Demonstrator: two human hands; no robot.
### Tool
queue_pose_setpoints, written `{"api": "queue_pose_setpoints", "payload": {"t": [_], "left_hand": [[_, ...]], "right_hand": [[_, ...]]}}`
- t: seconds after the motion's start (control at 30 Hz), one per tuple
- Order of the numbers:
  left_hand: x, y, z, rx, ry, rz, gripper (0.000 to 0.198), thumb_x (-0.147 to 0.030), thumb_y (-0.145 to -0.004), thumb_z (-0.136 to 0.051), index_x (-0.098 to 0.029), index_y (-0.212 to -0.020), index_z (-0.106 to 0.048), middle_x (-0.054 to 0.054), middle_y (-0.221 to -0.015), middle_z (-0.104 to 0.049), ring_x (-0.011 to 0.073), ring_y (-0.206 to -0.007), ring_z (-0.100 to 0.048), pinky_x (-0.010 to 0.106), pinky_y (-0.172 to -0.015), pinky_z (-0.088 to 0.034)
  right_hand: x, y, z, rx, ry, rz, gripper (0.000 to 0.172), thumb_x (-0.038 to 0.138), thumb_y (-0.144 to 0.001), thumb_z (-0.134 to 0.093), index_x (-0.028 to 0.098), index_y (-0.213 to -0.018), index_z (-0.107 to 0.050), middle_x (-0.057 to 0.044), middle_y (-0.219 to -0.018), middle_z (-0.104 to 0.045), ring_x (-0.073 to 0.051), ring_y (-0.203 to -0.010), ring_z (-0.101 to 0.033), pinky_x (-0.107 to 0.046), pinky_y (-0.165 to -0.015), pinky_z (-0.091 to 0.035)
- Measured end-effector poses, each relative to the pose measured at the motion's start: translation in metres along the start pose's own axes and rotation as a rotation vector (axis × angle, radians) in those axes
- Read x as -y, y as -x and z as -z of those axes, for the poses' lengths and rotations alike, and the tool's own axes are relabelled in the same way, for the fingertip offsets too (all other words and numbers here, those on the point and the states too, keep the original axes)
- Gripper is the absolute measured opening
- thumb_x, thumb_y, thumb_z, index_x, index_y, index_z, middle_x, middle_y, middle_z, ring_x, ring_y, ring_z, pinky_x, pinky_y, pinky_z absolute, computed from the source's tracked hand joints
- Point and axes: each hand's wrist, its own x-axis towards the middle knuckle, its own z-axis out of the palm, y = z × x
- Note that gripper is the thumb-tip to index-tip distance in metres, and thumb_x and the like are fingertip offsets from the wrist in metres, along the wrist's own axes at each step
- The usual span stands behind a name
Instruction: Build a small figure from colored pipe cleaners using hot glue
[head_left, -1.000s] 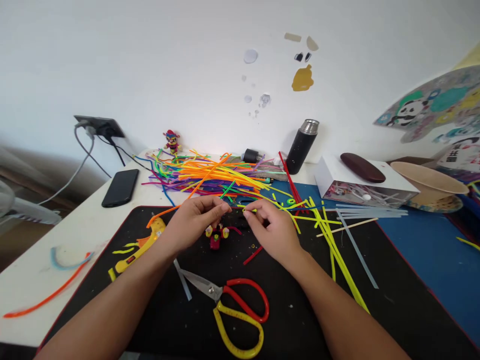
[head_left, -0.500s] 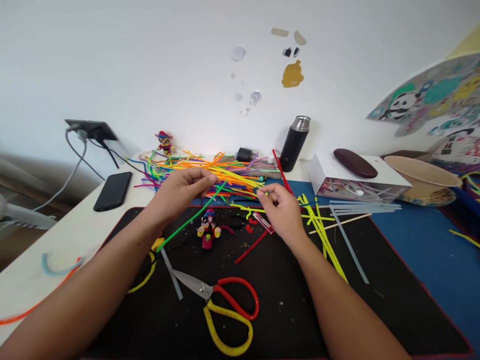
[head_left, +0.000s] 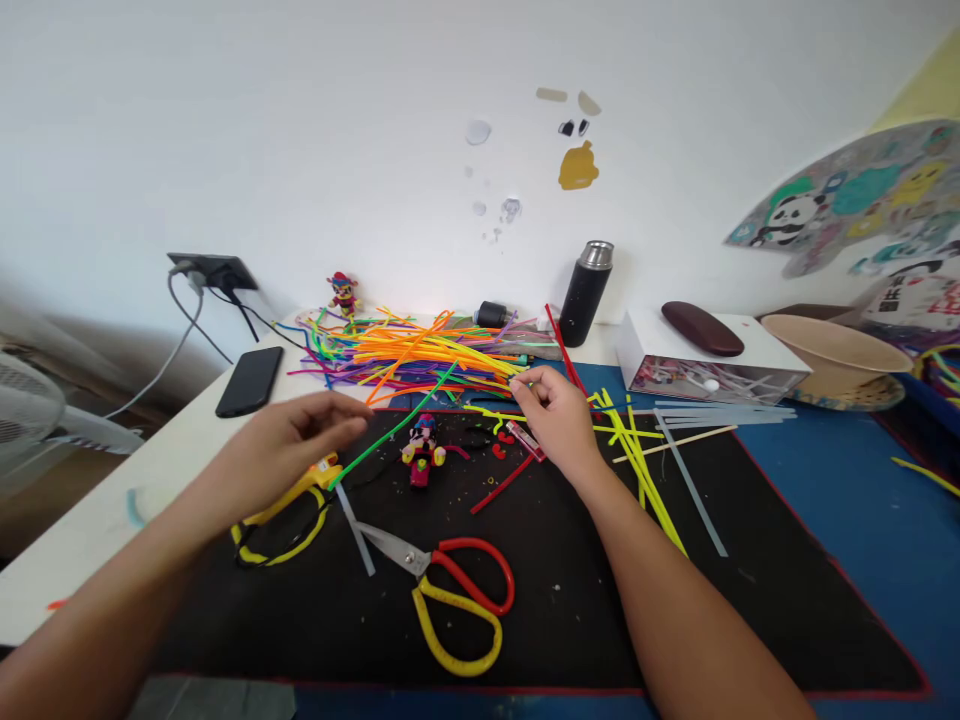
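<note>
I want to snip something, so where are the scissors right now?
Head view: the scissors lie on the black mat, centre and near its front edge, just nearer the person than the small figure.

The left hand (head_left: 289, 440) and the right hand (head_left: 559, 425) are bare. The left forearm (head_left: 112, 600) and the right forearm (head_left: 675, 620) are uncovered down to the lower edge of view.

Left hand (head_left: 289, 448) fingers loosely extended; right hand (head_left: 559, 420) fingertips pinched.
</note>
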Motion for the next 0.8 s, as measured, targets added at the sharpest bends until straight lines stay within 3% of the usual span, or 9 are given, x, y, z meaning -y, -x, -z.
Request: {"api": "queue_pose_setpoints", "payload": {"t": [0.1,0.17,0.3,0.4,0.53,0.8], "left_hand": [[-0.009,0.003,-0.033,0.162,-0.165,-0.151,0.037,-0.054,-0.095,-0.062,-0.022,-0.103,-0.078,0.003,-0.087,-0.077,0.0207,-0.077,-0.065,0.027,-0.067,-0.046],[-0.023,-0.006,-0.059,0.276,-0.285,-0.291,0.027,-0.04,-0.098,-0.059,-0.024,-0.108,-0.078,0.004,-0.093,-0.078,0.0206,-0.081,-0.069,0.028,-0.072,-0.049],[-0.049,-0.036,-0.108,0.319,-0.598,-0.525,0.018,-0.025,-0.095,-0.065,-0.022,-0.108,-0.077,0.008,-0.101,-0.078,0.0255,-0.096,-0.071,0.033,-0.083,-0.053],[-0.057,-0.056,-0.133,0.312,-0.713,-0.547,0.018,-0.021,-0.097,-0.061,-0.018,-0.106,-0.076,0.012,-0.108,-0.078,0.0288,-0.104,-0.072,0.037,-0.092,-0.054],[-0.055,-0.065,-0.149,0.328,-0.758,-0.533,0.018,-0.02,-0.096,-0.062,-0.015,-0.105,-0.076,0.015,-0.108,-0.079,0.0315,-0.105,-0.072,0.04,-0.092,-0.056],[-0.054,-0.075,-0.16,0.347,-0.793,-0.528,0.025,-0.02,-0.095,-0.062,-0.016,-0.114,-0.076,0.016,-0.109,-0.08,0.0307,-0.106,-0.075,0.038,-0.092,-0.057]], "right_hand": [[-0.002,0.002,-0.002,0.02,-0.006,-0.009,0.021,0.042,-0.094,-0.062,0.022,-0.089,-0.066,0.009,-0.051,-0.043,-0.014,-0.047,-0.04,-0.029,-0.054,-0.033],[-0.003,0.002,-0.004,0.037,-0.002,-0.001,0.021,0.041,-0.094,-0.062,0.022,-0.088,-0.066,0.009,-0.051,-0.044,-0.014,-0.047,-0.041,-0.029,-0.055,-0.034],[-0.006,0.001,-0.003,0.045,0.007,-0.006,0.022,0.042,-0.094,-0.061,0.022,-0.088,-0.066,0.008,-0.051,-0.045,-0.015,-0.047,-0.041,-0.029,-0.054,-0.033],[-0.007,-0.002,-0.001,0.015,0.009,-0.005,0.022,0.042,-0.093,-0.06,0.022,-0.086,-0.066,0.008,-0.051,-0.045,-0.015,-0.048,-0.042,-0.029,-0.054,-0.034],[-0.008,-0.002,-0.001,0.005,-0.012,0.01,0.022,0.043,-0.093,-0.061,0.022,-0.088,-0.067,0.007,-0.053,-0.047,-0.015,-0.05,-0.044,-0.029,-0.055,-0.034],[-0.008,-0.001,-0.001,0.025,-0.008,0.026,0.021,0.04,-0.095,-0.061,0.021,-0.09,-0.069,0.007,-0.055,-0.047,-0.015,-0.051,-0.044,-0.029,-0.057,-0.033]]}}
